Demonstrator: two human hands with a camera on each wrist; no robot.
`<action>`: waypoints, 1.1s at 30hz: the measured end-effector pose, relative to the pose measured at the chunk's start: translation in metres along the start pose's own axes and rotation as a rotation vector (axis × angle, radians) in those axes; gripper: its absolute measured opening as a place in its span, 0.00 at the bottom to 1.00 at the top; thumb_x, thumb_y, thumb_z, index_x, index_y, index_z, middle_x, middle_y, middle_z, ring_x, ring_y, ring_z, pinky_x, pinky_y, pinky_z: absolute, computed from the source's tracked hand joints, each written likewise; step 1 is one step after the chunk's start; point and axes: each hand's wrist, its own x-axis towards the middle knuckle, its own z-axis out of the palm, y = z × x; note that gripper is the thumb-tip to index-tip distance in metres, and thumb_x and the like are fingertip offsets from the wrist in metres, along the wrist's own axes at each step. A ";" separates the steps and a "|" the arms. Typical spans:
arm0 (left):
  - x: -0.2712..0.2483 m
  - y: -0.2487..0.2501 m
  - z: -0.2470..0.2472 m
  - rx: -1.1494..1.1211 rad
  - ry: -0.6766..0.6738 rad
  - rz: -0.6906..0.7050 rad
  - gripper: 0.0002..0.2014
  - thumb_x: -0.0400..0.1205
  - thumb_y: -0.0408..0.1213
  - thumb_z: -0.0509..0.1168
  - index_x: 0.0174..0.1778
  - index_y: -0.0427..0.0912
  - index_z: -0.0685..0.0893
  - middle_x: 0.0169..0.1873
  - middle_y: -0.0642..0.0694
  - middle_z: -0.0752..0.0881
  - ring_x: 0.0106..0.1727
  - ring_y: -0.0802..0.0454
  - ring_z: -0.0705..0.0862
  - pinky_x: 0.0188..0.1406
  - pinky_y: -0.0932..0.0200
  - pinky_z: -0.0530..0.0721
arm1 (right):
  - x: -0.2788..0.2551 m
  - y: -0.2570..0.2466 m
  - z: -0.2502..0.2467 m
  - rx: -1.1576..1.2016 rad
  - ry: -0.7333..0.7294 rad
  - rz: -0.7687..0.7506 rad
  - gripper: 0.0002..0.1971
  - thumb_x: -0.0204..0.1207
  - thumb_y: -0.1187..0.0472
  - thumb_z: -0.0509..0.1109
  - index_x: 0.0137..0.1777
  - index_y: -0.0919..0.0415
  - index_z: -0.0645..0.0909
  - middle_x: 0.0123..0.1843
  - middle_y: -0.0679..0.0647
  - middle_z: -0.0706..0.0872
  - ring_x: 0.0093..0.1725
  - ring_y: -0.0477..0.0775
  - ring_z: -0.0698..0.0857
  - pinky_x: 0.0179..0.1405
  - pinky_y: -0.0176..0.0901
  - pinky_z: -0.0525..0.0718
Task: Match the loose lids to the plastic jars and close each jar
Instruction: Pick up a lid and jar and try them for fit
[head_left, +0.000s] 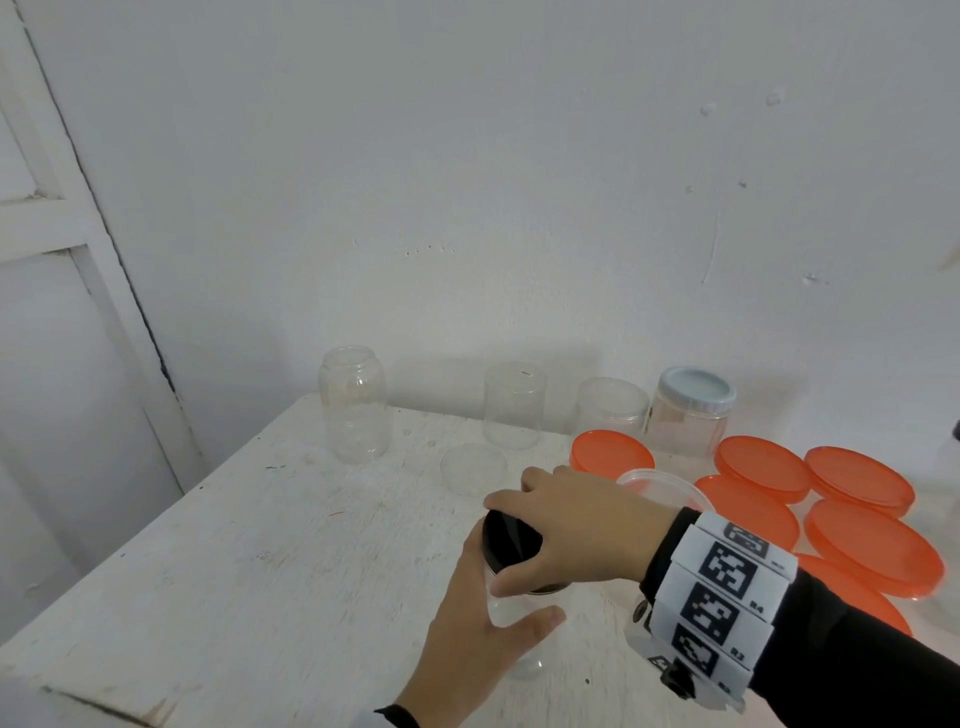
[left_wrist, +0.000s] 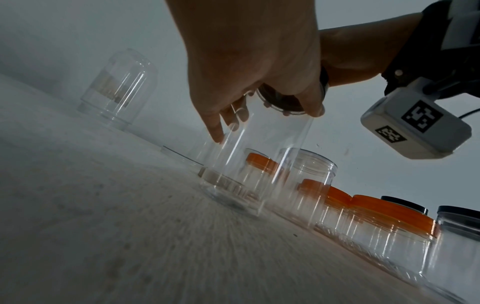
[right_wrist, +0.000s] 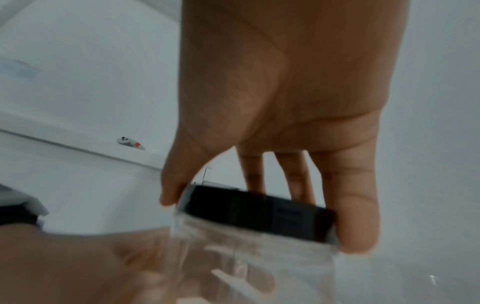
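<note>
Lid (head_left: 511, 540), black, pinched at its rim by right hand (head_left: 576, 535); jar (left_wrist: 249, 164) below clasped by left hand (head_left: 467, 639). Lid should be kept level while turned.

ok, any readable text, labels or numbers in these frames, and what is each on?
"R4": small tag beside a black-and-white marker on the right wristband.
"R3": next tag down on that wristband, faint.
Other wristband tags: blurred, unreadable.
Sticker on top of the back middle jar: too small to read.
Wrist camera box: marker patterns only, no letters.
</note>
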 end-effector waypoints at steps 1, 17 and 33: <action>0.000 0.000 0.000 -0.003 -0.005 0.009 0.42 0.69 0.56 0.75 0.76 0.68 0.58 0.70 0.73 0.71 0.73 0.71 0.70 0.64 0.70 0.73 | 0.000 -0.001 0.003 -0.015 0.032 0.022 0.37 0.68 0.25 0.62 0.73 0.44 0.68 0.51 0.46 0.70 0.50 0.52 0.71 0.43 0.45 0.70; 0.000 -0.005 0.006 0.055 0.043 -0.038 0.42 0.63 0.63 0.73 0.70 0.75 0.56 0.65 0.83 0.69 0.69 0.80 0.68 0.59 0.83 0.69 | -0.005 0.004 -0.004 0.095 -0.037 -0.015 0.38 0.68 0.32 0.69 0.76 0.46 0.66 0.63 0.46 0.75 0.60 0.51 0.73 0.58 0.50 0.80; 0.001 -0.005 0.006 0.100 0.054 -0.055 0.44 0.61 0.65 0.70 0.71 0.72 0.55 0.66 0.77 0.68 0.68 0.84 0.65 0.57 0.87 0.66 | -0.009 0.002 -0.007 0.126 -0.022 -0.028 0.34 0.69 0.36 0.71 0.72 0.51 0.71 0.66 0.46 0.75 0.63 0.50 0.73 0.59 0.51 0.80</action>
